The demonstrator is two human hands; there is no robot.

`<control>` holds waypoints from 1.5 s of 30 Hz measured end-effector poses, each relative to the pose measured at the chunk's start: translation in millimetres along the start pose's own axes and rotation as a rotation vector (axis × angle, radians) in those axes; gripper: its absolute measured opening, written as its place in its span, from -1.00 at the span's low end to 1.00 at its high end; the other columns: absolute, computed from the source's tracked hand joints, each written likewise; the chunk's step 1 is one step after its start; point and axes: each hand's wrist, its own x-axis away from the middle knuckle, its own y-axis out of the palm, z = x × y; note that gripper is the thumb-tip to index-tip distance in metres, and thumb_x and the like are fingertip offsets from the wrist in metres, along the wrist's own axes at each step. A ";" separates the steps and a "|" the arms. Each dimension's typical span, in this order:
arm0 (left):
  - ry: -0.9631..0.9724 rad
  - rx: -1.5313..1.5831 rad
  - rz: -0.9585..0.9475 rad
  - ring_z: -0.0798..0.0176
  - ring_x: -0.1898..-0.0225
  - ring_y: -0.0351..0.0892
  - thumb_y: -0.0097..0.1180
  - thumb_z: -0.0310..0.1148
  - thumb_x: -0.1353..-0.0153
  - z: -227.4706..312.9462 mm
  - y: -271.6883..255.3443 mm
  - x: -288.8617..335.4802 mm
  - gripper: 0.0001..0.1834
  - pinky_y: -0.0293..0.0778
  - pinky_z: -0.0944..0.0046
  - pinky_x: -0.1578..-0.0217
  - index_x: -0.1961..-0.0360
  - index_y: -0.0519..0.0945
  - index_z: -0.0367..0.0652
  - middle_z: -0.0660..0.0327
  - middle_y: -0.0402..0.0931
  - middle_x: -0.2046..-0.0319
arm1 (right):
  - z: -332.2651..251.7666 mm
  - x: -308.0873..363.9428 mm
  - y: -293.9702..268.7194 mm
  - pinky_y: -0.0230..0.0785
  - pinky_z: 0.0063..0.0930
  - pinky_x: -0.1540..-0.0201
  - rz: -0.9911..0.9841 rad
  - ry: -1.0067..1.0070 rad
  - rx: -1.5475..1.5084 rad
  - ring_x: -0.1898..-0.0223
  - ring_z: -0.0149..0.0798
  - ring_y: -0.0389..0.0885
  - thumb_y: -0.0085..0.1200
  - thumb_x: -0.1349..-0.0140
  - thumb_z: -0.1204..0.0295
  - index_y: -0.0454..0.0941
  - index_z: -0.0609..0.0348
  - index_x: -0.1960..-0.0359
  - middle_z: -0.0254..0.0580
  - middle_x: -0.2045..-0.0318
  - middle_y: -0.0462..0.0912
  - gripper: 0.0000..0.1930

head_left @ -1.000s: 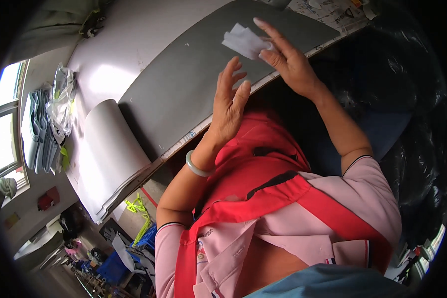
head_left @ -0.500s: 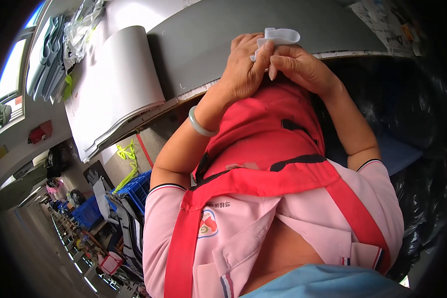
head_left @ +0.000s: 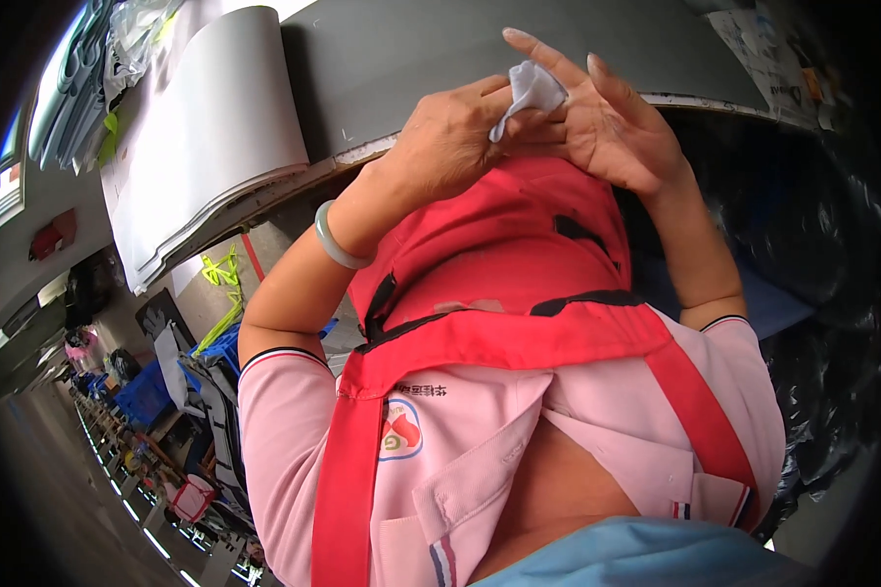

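White cloth [head_left: 536, 88] is crumpled in hand at the tabletop [head_left: 367, 150] edge, not set down: left hand [head_left: 448, 135] pinching it, right hand [head_left: 619, 132] beside it, thumb and forefinger spread, other fingers' hold unclear.

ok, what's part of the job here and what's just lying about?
In hand:
- white fabric piece, at the left hand's fingers
- right hand, thumb and forefinger spread, close by

Apparently just lying about:
- curled pale sheets
- neon-yellow cord
- blue crate
- clear plastic bag
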 end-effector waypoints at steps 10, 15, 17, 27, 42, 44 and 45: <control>-0.283 0.307 -0.234 0.09 0.40 0.56 0.07 -0.19 -0.38 -1.6 4.3 -17.8 -0.68 0.49 0.11 0.31 0.17 0.54 -0.29 0.05 0.58 0.45 | -7.8 -13.0 -1.3 0.42 -0.18 -0.17 0.074 0.153 0.092 -0.15 -0.12 0.54 -0.04 -0.40 -0.09 -0.32 -0.07 -0.56 0.04 -0.16 0.51 -0.09; -0.434 0.273 -0.066 -0.02 0.38 0.64 0.06 -0.17 -0.39 -19.1 -24.5 4.8 -0.67 0.54 0.14 0.29 0.05 0.61 -0.20 -0.02 0.62 0.41 | -29.3 -2.4 1.1 0.15 -0.01 -0.40 0.108 0.074 0.089 -0.38 0.15 0.27 -0.17 -0.35 -0.26 -0.48 -0.18 -0.54 0.25 -0.40 0.18 -0.03; -0.472 0.287 0.148 0.11 0.43 0.64 -0.01 -0.17 -0.45 -35.7 -33.2 11.6 -0.65 0.53 0.22 0.36 0.05 0.60 -0.26 0.08 0.62 0.47 | -34.8 -2.7 -11.5 0.22 -0.09 -0.36 0.215 -0.170 0.176 -0.38 0.07 0.28 -0.19 -0.37 -0.25 -0.37 -0.17 -0.55 0.22 -0.40 0.19 -0.08; 0.028 -0.002 0.543 -0.09 -0.33 0.33 -0.05 -0.38 -0.37 22.9 67.7 -34.2 -0.51 0.23 0.00 -0.33 -0.30 0.38 -0.26 -0.05 0.33 -0.32 | -1.7 -63.5 -45.9 -0.03 -0.21 -0.44 0.023 -0.380 -0.198 -0.46 -0.15 0.07 -0.31 -0.40 -0.29 -0.13 -0.17 -0.55 -0.13 -0.48 0.08 -0.18; -0.603 1.100 0.693 -0.01 -0.27 0.39 -0.13 -0.24 -0.46 -67.6 13.8 -49.6 -0.48 0.32 -0.01 -0.27 -0.33 0.30 -0.31 0.04 0.37 -0.28 | 78.6 -59.0 33.0 -0.34 -0.20 -0.52 0.282 -0.586 1.020 -0.56 -0.04 -0.32 -0.31 -0.33 -0.37 -0.27 0.15 -0.54 -0.04 -0.55 -0.34 0.02; -0.075 1.423 0.598 0.13 -0.20 0.46 -0.11 -0.10 -0.48 -71.9 23.5 -36.2 -0.46 0.39 0.03 -0.22 -0.31 0.32 -0.27 0.14 0.46 -0.18 | 80.3 -66.6 19.0 -0.37 -0.13 -0.52 0.291 -0.624 1.434 -0.56 0.02 -0.32 -0.26 -0.31 -0.37 -0.18 0.08 -0.55 0.02 -0.55 -0.31 0.00; -0.104 1.489 0.546 0.13 -0.19 0.46 -0.11 -0.09 -0.48 -70.3 22.4 -34.0 -0.45 0.40 0.02 -0.22 -0.31 0.32 -0.27 0.14 0.46 -0.17 | 82.7 -71.9 5.6 -0.39 -0.05 -0.51 0.295 -0.738 1.593 -0.56 0.06 -0.29 -0.11 -0.26 -0.35 -0.07 -0.03 -0.55 0.05 -0.54 -0.25 -0.02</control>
